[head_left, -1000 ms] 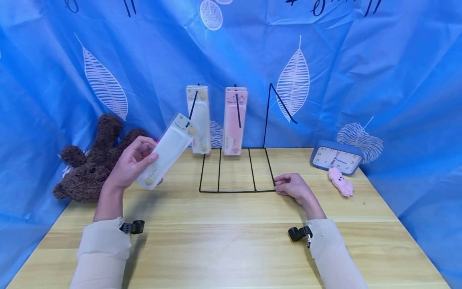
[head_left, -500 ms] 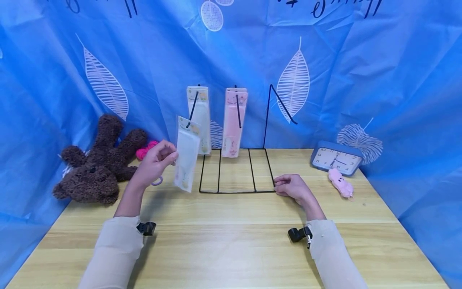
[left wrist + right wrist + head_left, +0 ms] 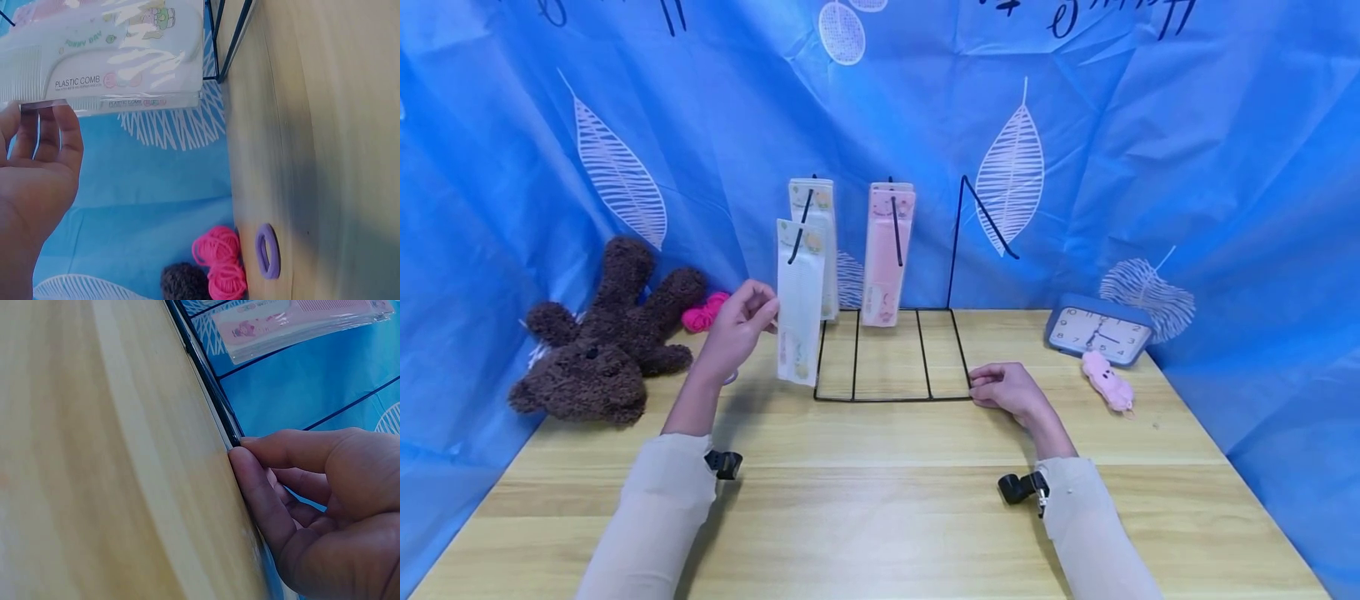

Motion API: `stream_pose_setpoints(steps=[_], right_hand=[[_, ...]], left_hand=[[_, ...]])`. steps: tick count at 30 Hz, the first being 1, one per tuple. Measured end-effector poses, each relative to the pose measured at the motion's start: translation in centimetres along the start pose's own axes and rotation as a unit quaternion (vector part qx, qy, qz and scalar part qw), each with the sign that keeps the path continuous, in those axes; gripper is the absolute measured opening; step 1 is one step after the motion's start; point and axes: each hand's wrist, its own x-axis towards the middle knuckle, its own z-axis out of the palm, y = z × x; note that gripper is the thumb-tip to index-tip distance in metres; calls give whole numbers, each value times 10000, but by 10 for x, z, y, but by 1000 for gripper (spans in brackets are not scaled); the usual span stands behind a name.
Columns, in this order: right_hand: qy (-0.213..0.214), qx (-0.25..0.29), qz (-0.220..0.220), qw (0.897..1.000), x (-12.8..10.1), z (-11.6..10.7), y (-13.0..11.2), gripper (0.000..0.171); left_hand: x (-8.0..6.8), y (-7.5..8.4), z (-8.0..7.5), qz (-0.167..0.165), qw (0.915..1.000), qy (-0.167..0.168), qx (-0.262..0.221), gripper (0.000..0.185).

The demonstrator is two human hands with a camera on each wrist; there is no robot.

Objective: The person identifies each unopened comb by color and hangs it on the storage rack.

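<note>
My left hand point(image 3: 739, 332) pinches the side edge of a packaged plastic comb point(image 3: 799, 312), whitish with a printed header. The left hook's tip passes through the comb's hang hole, and the pack hangs nearly upright. Behind it, more white comb packs point(image 3: 831, 279) hang deeper on that hook. Pink comb packs point(image 3: 886, 258) fill the middle hook of the black wire rack point(image 3: 891, 400). With thumb and fingertips, my right hand point(image 3: 1009, 390) holds the front right corner of the rack's base. In the left wrist view, "PLASTIC COMB" is printed on the held pack point(image 3: 125, 75).
The rack's right hook point(image 3: 988, 218) carries nothing. At left lie a brown plush toy point(image 3: 591, 358), pink yarn point(image 3: 703, 312) and a purple ring point(image 3: 267, 251). A blue clock point(image 3: 1100, 329) and a small pink plush point(image 3: 1107, 382) sit at right. Blue cloth point(image 3: 730, 125) hangs behind.
My left hand has moved right and, lately, slightly up. The comb pack has swung from tilted to nearly upright, and its hole has slid a little onto the hook. The right hand stays put.
</note>
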Motion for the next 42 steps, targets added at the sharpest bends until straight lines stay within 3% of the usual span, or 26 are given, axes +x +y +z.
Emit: stream_pose_setpoints(steps=[14,21,37,42], right_hand=[[33,-26,-23,10000,1,-1,-1,41],[34,-53,-15,10000,1,-1,-1,42],[29,-15,50,10000,-1,0,-1,43],[-2,-6,14,10000,-1,1,-1,43]], left_hand=[[23,9,20,-741,9948,698,40,16],[36,8,22,-1150,9893,886,161,19],[58,2,25,-1694,9787,1153,155,20],[59,-1,25,-1705,9770,1280,-14,20]])
